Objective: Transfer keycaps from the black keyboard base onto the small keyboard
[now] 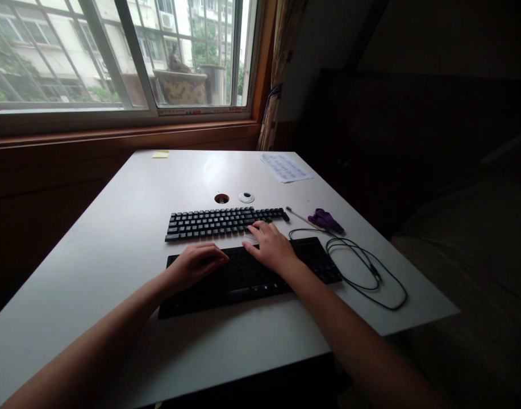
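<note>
A black keyboard base (238, 291) lies on the white table, its key area dark. Just behind it, black keycaps (209, 222) stand in rows, with a smaller group at the right end. My left hand (198, 262) is over the left part of the base, fingers curled together; whatever they may hold is hidden. Over the base's back edge, my right hand (271, 245) reaches to the front row of keycaps, thumb and fingers apart, fingertips at the caps and nothing visible in its grasp.
A black cable (392, 307) loops on the white table (94, 227) at the right, near a purple cloth (325, 220) and a thin stick (300, 216). Farther back are a round hole (221, 199), a white disc (246, 197), printed paper (286, 167) and a yellow note (160, 154).
</note>
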`<control>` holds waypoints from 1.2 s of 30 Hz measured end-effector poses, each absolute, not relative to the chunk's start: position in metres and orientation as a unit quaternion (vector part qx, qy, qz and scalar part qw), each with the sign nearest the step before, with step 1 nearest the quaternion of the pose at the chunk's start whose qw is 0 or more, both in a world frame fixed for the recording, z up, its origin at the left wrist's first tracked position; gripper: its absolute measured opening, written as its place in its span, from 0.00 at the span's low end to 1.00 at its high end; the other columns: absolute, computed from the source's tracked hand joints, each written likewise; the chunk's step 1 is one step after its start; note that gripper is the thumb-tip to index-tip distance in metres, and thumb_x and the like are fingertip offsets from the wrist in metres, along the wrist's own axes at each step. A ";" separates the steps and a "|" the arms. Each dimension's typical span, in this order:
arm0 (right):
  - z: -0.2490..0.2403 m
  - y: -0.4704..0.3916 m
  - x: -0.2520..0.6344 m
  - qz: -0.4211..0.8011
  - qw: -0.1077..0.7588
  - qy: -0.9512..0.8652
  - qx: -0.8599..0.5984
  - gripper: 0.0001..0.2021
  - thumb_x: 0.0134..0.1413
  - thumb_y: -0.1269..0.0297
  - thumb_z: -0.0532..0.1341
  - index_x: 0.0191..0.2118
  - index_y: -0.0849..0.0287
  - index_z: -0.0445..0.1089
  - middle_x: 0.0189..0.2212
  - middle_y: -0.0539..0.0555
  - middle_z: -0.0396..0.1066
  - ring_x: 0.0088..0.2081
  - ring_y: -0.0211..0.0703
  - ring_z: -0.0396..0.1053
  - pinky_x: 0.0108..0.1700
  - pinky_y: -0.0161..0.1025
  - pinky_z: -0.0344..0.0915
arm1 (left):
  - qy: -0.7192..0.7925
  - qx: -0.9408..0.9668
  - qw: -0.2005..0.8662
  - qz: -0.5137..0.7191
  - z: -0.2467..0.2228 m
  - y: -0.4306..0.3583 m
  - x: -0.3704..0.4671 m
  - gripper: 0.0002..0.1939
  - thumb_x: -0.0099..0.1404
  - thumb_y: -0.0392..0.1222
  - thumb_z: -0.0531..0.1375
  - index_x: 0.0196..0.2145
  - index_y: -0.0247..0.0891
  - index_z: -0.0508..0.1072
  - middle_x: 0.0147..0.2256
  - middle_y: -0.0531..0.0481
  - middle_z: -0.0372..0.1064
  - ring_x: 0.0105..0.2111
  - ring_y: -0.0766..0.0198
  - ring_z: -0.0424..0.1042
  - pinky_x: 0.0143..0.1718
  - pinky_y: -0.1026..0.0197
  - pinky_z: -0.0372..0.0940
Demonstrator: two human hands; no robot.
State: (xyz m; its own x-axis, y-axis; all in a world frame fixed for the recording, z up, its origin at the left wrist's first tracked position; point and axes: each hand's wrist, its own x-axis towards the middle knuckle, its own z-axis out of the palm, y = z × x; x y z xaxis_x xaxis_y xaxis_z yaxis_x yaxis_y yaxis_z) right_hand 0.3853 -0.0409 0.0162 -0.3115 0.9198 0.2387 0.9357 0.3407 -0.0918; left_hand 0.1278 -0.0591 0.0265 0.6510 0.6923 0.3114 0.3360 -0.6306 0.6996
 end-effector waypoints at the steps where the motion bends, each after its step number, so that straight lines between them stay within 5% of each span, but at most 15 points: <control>1: 0.016 -0.041 0.385 -0.033 0.124 -0.810 -0.573 0.26 0.62 0.45 0.52 0.59 0.55 0.66 0.57 0.57 0.63 0.52 0.54 0.61 0.51 0.46 0.65 | 0.300 0.856 0.307 0.290 0.026 -0.059 0.128 0.09 0.70 0.40 0.57 0.41 0.36 0.76 0.35 0.48 0.75 0.33 0.66 0.73 0.35 0.66 0.65; 14: 0.013 -0.041 0.387 -0.039 0.161 -0.812 -0.559 0.25 0.61 0.47 0.55 0.59 0.55 0.66 0.56 0.57 0.64 0.51 0.53 0.62 0.50 0.46 0.66 | 0.299 0.855 0.308 0.292 0.028 -0.059 0.128 0.09 0.70 0.41 0.56 0.41 0.37 0.76 0.35 0.47 0.75 0.34 0.66 0.73 0.36 0.65 0.66; 23: 0.032 -0.023 0.396 -0.045 0.249 -0.813 -0.525 0.14 0.64 0.65 0.55 0.49 0.55 0.75 0.42 0.56 0.71 0.45 0.45 0.67 0.49 0.40 0.63 | 0.293 0.855 0.306 0.299 0.030 -0.060 0.130 0.10 0.70 0.41 0.56 0.41 0.37 0.77 0.35 0.47 0.75 0.34 0.65 0.73 0.36 0.65 0.66; 36: 0.015 0.001 0.380 0.009 0.202 -0.818 -0.538 0.11 0.62 0.58 0.58 0.44 0.48 0.78 0.35 0.49 0.72 0.38 0.39 0.70 0.38 0.34 0.62 | 0.292 0.857 0.308 0.292 0.027 -0.059 0.129 0.09 0.70 0.40 0.57 0.41 0.36 0.76 0.35 0.47 0.75 0.34 0.66 0.73 0.36 0.66 0.66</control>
